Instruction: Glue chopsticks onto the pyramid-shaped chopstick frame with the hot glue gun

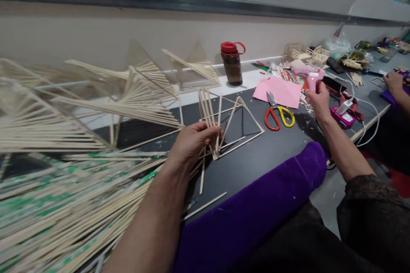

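Note:
My left hand (195,138) is closed on several thin wooden sticks (209,106) of a small frame, near its lower front corner. The rest of that stick frame (245,140), a triangle of joined sticks, rests on the dark table to the right of the hand. Over on the right, my right hand (320,100) is wrapped round the handle of a pink glue gun (309,74), held above the table with its nozzle toward the left. Scissors (278,113) with one red and one yellow handle lie spread between my hands, partly over a pink sheet (278,89).
Fan-shaped stick models (128,102) stand along the wall at left, above a heap of loose sticks (80,209). A red-lidded bottle (232,64) stands behind. Purple cloth (256,204) covers the near edge. A white cable (374,123) loops beside a magenta box (342,117). Another person's hand (393,83) is far right.

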Tool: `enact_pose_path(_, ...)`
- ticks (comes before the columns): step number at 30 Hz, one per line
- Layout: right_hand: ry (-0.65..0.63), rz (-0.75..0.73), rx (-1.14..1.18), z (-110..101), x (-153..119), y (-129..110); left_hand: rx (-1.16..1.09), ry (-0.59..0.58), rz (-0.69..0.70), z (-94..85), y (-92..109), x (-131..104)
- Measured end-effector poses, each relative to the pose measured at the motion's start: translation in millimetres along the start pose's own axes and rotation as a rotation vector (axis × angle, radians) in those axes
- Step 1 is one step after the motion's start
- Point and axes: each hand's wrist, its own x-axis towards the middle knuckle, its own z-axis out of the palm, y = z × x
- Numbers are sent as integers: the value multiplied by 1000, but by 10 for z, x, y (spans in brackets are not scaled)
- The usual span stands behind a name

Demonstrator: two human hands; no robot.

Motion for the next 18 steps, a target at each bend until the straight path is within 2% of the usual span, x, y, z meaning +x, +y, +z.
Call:
enact_pose_path(3,-278,162,232,83,-143,-361,-9,-12,12,4,-6,-9)
enact_pose_path(6,-471,142,392,228,-274,-757,-8,-18,36,11,1,-20)
enact_pose_path(9,-624,138,452,453,-328,-1053,7,-9,49,14,5,-31)
enact_pose_path(11,-726,131,457,627,-310,-1152,18,1,55,15,2,-38)
enact_pose_path(14,-840,79,461,853,-237,-1177,19,14,57,20,-2,-52)
enact_pose_path(18,-914,43,415,993,-157,-1128,-2,42,51,34,7,-78)
